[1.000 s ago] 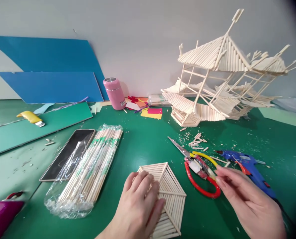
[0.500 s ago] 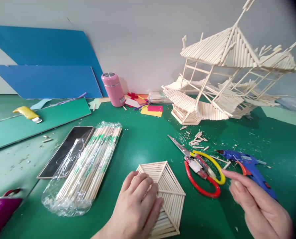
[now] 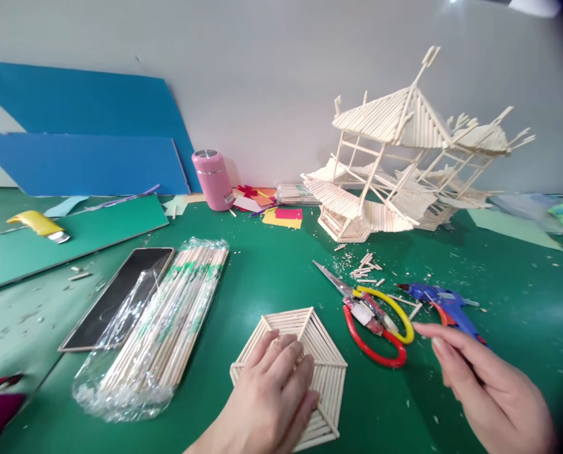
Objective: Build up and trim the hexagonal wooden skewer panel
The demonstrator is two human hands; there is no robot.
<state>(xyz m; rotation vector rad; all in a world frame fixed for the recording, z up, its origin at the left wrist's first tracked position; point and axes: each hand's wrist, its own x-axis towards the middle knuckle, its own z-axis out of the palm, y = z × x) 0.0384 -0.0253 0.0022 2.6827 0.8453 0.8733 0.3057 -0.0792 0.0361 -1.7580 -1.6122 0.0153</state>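
Note:
My left hand [image 3: 276,391] lies over an octagonal panel of thin wooden sticks [image 3: 331,378], palm down, its fingers a little bent on the surface and hiding its middle. My right hand [image 3: 489,384] is at the right, forefinger stretched forward and the other fingers curled in; whether anything small is inside is hidden. Its fingertip is close to the yellow handle of the scissors [image 3: 366,312], which lie on the table with one red and one yellow handle. Behind that hand rests a blue glue gun [image 3: 444,302].
A pavilion model of sticks [image 3: 385,164] stands at the back right, with cut stick pieces [image 3: 366,268] before it. At left are a bag of sticks [image 3: 168,328], a phone [image 3: 120,290] and a yellow utility knife [image 3: 38,224]. A pink flask [image 3: 212,180] stands by the wall.
My left hand has shifted slightly right over the panel, uncovering its left edge. The right hand stays near the scissors, its fingers slightly changed. The camera view has shifted.

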